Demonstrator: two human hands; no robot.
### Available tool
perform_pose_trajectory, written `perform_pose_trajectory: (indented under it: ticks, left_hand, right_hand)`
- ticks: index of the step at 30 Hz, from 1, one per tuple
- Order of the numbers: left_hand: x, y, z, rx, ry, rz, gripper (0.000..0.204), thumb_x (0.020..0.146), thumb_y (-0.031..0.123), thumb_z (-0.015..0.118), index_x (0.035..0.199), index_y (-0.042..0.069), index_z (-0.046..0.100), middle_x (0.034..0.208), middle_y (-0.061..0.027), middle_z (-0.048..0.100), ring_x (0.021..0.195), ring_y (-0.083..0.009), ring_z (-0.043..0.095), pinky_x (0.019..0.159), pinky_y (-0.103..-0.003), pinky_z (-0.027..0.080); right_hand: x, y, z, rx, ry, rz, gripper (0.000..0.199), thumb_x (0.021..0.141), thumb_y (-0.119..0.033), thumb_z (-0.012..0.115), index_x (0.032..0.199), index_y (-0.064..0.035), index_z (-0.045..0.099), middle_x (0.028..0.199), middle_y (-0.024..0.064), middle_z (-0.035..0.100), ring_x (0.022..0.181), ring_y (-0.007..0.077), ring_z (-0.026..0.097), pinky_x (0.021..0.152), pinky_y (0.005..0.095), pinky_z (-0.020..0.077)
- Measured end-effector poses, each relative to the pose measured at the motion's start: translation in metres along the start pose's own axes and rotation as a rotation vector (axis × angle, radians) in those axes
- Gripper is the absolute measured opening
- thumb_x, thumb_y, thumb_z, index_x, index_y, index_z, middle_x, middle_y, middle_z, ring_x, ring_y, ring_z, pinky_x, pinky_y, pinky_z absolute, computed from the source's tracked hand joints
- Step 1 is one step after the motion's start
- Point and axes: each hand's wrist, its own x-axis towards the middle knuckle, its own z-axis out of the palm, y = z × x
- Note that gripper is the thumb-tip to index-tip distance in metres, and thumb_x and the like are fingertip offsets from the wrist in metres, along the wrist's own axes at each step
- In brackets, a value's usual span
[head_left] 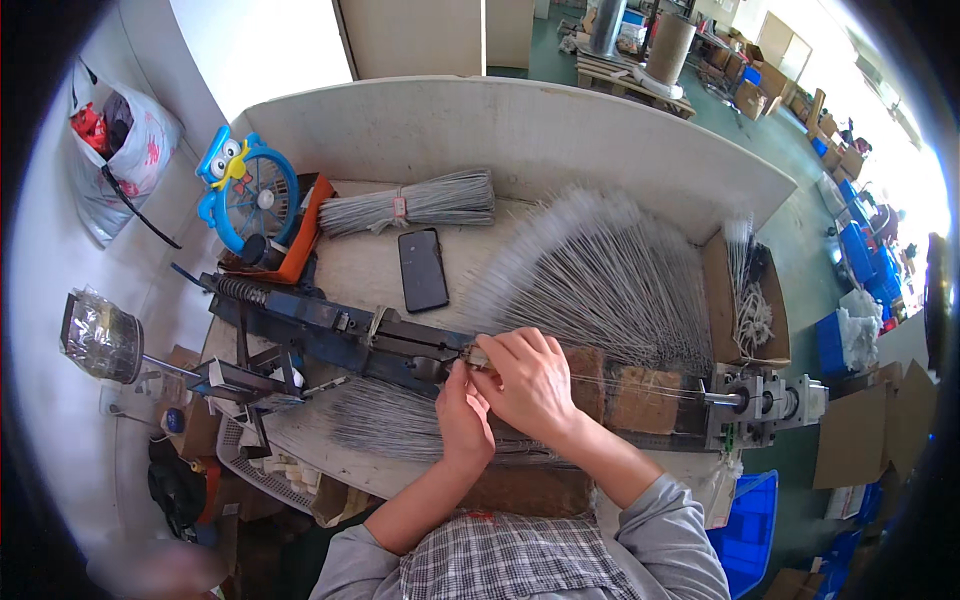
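Observation:
Both my hands meet at the middle of a long dark metal bench fixture (320,335). My right hand (530,385) is closed, its fingertips pinching a small tan block (478,357). Just left of it, my left hand (465,415) is closed too, thumb and fingertips pressed together below the block; what they hold is hidden. Thin wires (640,386) stretch from beside my right hand to a metal spindle (725,399) at the right. A rounded dark metal part (428,369) sits on the fixture next to my left fingertips.
A fan of thin wire brushes (610,280) with pale bristled ends spreads behind my hands. More wires (385,420) lie in front. Toward the back are a tied bundle (410,203), a phone (424,270) and a blue fan (255,195). A cardboard box (745,310) stands at right.

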Motion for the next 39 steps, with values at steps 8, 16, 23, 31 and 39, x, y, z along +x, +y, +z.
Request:
perform_pose_trajectory:
  ticks: [8, 16, 23, 31, 39]
  left_hand:
    - [0.005, -0.008, -0.016, -0.16, -0.085, -0.038, 0.019, 0.096, 0.019, 0.051, 0.104, 0.002, 0.059, 0.099, -0.0055, 0.061, 0.092, -0.0159, 0.059, 0.085, -0.033, 0.048]
    - [0.006, -0.01, -0.013, -0.112, -0.075, -0.004, 0.016, 0.095, 0.015, 0.055, 0.105, 0.004, 0.06, 0.104, -0.0035, 0.062, 0.094, -0.0115, 0.059, 0.086, -0.029, 0.047]
    - [0.001, -0.007, -0.005, -0.082, -0.054, 0.02, 0.013, 0.094, 0.012, 0.056, 0.104, 0.005, 0.062, 0.099, -0.0033, 0.064, 0.089, -0.0121, 0.061, 0.085, -0.029, 0.047]
    - [0.0, -0.004, -0.002, -0.092, -0.07, 0.045, 0.016, 0.093, 0.011, 0.054, 0.104, 0.002, 0.061, 0.099, -0.0082, 0.066, 0.089, -0.0164, 0.064, 0.085, -0.032, 0.049]
    - [-0.002, 0.001, -0.009, -0.156, -0.124, -0.064, 0.028, 0.096, 0.02, 0.046, 0.107, -0.004, 0.056, 0.1, -0.0153, 0.065, 0.093, -0.0227, 0.065, 0.085, -0.032, 0.052]
  right_hand:
    - [-0.006, 0.006, -0.006, -0.043, 0.058, -0.015, 0.036, 0.069, -0.022, 0.075, 0.101, -0.0082, 0.068, 0.09, 0.0024, 0.066, 0.09, 0.0232, 0.06, 0.077, 0.0368, 0.046]
    - [-0.009, 0.013, -0.006, -0.009, 0.073, -0.093, 0.031, 0.068, -0.018, 0.075, 0.099, -0.0158, 0.07, 0.098, -0.0008, 0.064, 0.09, 0.0212, 0.06, 0.077, 0.0371, 0.0462]
    - [-0.011, 0.017, -0.017, -0.008, 0.011, -0.071, 0.024, 0.07, -0.018, 0.076, 0.093, -0.0149, 0.072, 0.096, 0.0001, 0.064, 0.09, 0.0221, 0.06, 0.078, 0.0371, 0.0467]
    - [-0.023, 0.001, -0.03, 0.05, 0.069, -0.138, 0.024, 0.074, -0.01, 0.074, 0.098, -0.0083, 0.071, 0.088, 0.005, 0.065, 0.081, 0.0249, 0.062, 0.071, 0.0345, 0.0485]
    - [-0.053, 0.008, 0.008, 0.873, -0.286, 0.49, 0.034, 0.096, -0.016, 0.057, 0.127, -0.004, 0.057, 0.096, 0.0131, 0.069, 0.083, 0.0196, 0.068, 0.073, 0.0307, 0.0535]
